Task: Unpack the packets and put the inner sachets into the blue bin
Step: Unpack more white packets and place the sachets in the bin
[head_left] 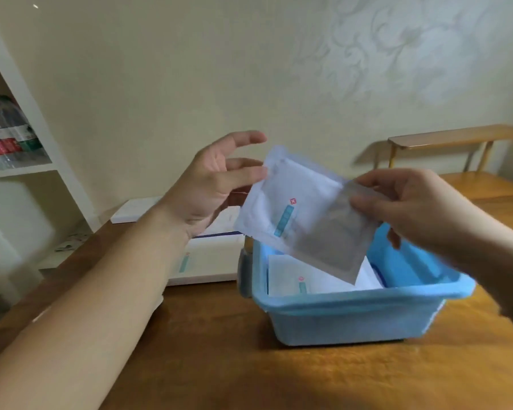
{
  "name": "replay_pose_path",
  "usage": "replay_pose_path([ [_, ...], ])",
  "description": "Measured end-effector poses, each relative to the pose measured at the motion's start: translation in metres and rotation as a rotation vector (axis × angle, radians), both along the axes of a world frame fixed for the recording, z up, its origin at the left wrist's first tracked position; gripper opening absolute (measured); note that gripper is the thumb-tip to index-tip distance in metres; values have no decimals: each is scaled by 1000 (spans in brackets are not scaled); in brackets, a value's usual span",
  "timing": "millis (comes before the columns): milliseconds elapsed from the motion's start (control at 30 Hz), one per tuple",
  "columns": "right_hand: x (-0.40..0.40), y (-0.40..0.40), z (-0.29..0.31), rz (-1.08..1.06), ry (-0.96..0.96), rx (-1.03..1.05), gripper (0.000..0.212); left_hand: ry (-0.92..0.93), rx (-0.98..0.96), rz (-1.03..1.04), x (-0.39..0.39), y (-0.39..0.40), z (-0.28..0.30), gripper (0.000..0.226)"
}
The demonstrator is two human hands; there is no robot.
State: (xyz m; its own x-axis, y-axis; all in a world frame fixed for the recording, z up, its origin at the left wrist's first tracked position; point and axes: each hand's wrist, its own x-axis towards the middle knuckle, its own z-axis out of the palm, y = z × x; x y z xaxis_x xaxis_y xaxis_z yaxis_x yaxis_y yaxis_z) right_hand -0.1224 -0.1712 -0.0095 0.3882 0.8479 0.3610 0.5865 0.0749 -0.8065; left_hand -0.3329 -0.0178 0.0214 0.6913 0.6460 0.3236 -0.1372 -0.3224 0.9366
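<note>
Right fingers pinch packet above blue bin; left fingers spread.

Left hand fingers spread, right hand grip pinched

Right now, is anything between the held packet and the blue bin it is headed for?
Nothing visible blocks it. The right hand pinches the packet just above the open blue bin, where another white packet lies flat. The left hand is open beside the packet's far corner.
</note>
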Motion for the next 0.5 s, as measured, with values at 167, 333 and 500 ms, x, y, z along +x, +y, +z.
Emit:
replay_pose_path([
  [167, 40, 22, 0, 88, -136, -318, 10, 281, 171, 147, 26, 5, -21, 21],
  [333, 40, 32, -10, 176, -233, -511, 12, 618, 482, 233, 29, 4, -36, 7],
  [500, 35, 38, -17, 193, -299, -574, 12, 793, 675, 275, 29, -4, -37, 3],
])
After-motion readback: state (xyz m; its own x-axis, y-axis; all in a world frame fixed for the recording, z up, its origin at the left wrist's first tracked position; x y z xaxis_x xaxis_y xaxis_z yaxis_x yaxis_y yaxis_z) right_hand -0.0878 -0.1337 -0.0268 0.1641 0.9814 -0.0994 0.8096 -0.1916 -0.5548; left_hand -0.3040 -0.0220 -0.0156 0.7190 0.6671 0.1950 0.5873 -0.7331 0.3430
